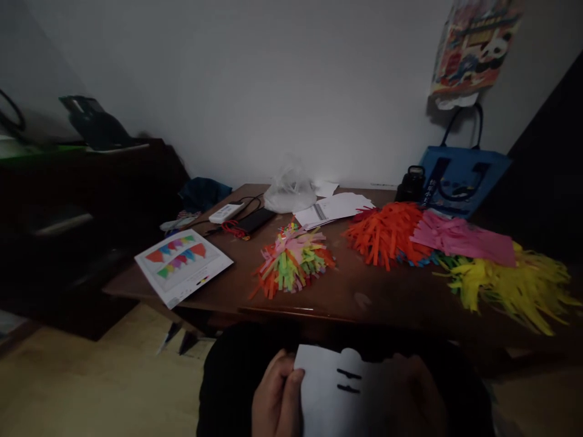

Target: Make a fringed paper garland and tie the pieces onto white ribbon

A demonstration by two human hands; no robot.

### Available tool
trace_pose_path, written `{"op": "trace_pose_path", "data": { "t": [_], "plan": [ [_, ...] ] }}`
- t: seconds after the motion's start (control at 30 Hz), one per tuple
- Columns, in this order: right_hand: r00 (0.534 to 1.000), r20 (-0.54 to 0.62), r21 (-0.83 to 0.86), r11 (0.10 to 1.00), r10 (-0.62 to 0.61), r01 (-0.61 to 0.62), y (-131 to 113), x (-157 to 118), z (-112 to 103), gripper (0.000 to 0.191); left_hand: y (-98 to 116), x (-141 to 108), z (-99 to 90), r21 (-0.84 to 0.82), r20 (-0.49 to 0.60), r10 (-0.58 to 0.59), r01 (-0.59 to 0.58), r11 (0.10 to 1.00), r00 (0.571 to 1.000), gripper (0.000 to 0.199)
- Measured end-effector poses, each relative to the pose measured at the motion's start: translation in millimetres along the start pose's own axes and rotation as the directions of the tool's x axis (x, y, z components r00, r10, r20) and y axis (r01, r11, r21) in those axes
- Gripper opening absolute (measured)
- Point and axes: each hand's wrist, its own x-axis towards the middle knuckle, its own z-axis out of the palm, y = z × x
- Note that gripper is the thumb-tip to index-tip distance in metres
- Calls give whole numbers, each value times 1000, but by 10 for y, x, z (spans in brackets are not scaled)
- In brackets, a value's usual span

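My left hand [277, 397] pinches the left edge of a white card [324, 394] over my lap, thumb in front. Two short dark slots or marks show near the card's middle, and a rounded tab rises from its top edge. At the card's right side is my right hand [416, 385], dim and blurred, with its fingers closed at that edge. The lower part of the card runs out of view. Beyond the hands, a bundle of multicoloured paper tassels [294, 261] lies near the table's front edge.
The brown table [350, 291] also bears orange tassels [387, 233], yellow tassels [514, 288], a pink strip [464, 237], white cards [334, 209], a plastic bag [290, 191], a power strip [226, 212] and a printed bunting sheet [184, 267]. A blue bag [464, 176] and black bottle [410, 182] stand back right.
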Motion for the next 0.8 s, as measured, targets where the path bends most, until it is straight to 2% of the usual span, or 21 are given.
{"op": "trace_pose_path", "data": {
  "t": [0.17,0.27,0.37,0.43,0.57,0.63,0.7,0.8],
  "plan": [
    [998,-65,-3,1000,14,-15,13,2,38,51,-97,82,-91,-2,123,-29,30,1000,992,40],
    [999,-31,-18,999,-36,36,32,37,2,49,-138,162,-180,26,276,48,-58,998,960,37],
    [991,94,-13,996,-90,92,59,112,-67,48,-122,258,-257,76,417,149,-198,977,897,31],
    [974,186,-32,990,-128,136,77,173,-113,45,-101,305,-285,131,426,177,-254,958,887,27],
    [906,397,-48,982,-146,180,91,268,-158,37,-115,332,-285,223,299,170,-242,945,939,26],
    [903,401,-8,986,-152,169,82,289,-150,38,-146,328,-270,189,306,177,-242,952,935,27],
    [924,343,34,986,-167,166,63,298,-137,41,-166,328,-253,144,348,164,-226,964,923,25],
    [944,278,51,984,-176,169,37,310,-135,42,-158,331,-238,137,429,88,-161,977,899,23]
  ]
}}
